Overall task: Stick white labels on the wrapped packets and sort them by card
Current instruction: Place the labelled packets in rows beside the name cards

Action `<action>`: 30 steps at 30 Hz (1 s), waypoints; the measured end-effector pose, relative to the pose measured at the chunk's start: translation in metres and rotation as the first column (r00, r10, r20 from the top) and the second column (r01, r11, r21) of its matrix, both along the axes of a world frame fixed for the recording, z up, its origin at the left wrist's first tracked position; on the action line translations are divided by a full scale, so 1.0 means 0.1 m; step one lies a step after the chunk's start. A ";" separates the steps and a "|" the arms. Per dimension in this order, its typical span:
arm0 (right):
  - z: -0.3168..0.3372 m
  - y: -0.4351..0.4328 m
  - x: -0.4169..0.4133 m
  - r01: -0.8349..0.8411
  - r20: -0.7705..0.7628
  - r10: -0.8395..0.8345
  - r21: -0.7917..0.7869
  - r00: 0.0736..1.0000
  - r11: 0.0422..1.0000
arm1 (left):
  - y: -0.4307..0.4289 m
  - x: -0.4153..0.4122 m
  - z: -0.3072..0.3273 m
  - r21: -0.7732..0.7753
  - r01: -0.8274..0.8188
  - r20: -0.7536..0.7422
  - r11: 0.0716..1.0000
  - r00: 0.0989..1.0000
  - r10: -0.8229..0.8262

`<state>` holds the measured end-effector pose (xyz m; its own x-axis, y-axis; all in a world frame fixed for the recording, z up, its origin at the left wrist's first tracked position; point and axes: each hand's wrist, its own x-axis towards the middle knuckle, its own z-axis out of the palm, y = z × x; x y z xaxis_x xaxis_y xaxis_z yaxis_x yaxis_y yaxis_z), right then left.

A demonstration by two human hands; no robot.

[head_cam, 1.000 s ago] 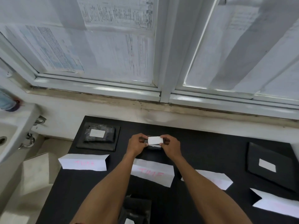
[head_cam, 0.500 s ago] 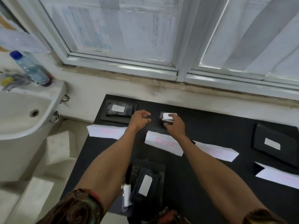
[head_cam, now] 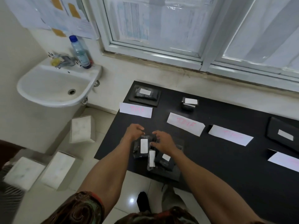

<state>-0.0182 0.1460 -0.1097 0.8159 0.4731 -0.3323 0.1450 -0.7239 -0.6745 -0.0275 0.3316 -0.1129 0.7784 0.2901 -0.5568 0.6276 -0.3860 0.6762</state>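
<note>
**Head view: both hands at the near pile of packets**

Left of the black table [head_cam: 226, 167] stands a white sink [head_cam: 32, 88] with a blue-capped bottle [head_cam: 80, 52] on its rim. On the table's far left, a labelled packet [head_cam: 144, 92] lies just beyond the first card [head_cam: 135, 109]. Nearer, the left hand [head_cam: 135, 132] curls its fingers at the far edge of the pile of wrapped packets [head_cam: 161, 162]; whether it pinches one I cannot tell. The right hand [head_cam: 163, 142] spreads relaxed fingers over the same pile, gripping nothing. Three white labels [head_cam: 143, 145] show there. Further right, a second labelled packet [head_cam: 189, 102] sits beyond the second card [head_cam: 185, 124], then come a third card [head_cam: 230, 135], a flat packet [head_cam: 285, 135] and a fourth card [head_cam: 284, 160].
</note>
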 end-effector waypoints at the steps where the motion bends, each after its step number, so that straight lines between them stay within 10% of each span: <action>1: -0.02 0.00 -0.15 -0.064 0.012 0.064 -0.014 0.998 0.998 | 0.02 -0.10 -0.04 0.005 0.016 -0.024 1.000 1.000 -0.016; 13: -0.31 -0.17 -0.75 -0.299 0.138 0.367 -0.360 0.920 0.884 | -0.12 -0.51 -0.01 0.052 0.096 -0.018 0.994 0.995 -0.096; 30: 0.32 -0.27 -0.42 -0.173 0.272 0.131 0.136 0.953 0.975 | -0.41 -0.44 0.38 -0.433 -0.035 0.064 0.901 0.995 0.070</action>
<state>-0.0601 0.1193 -0.0773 0.7781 0.6274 -0.0301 0.4305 -0.5676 -0.7018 -0.0720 0.2908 -0.0745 0.8138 0.0766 -0.5761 0.5786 -0.0138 0.8155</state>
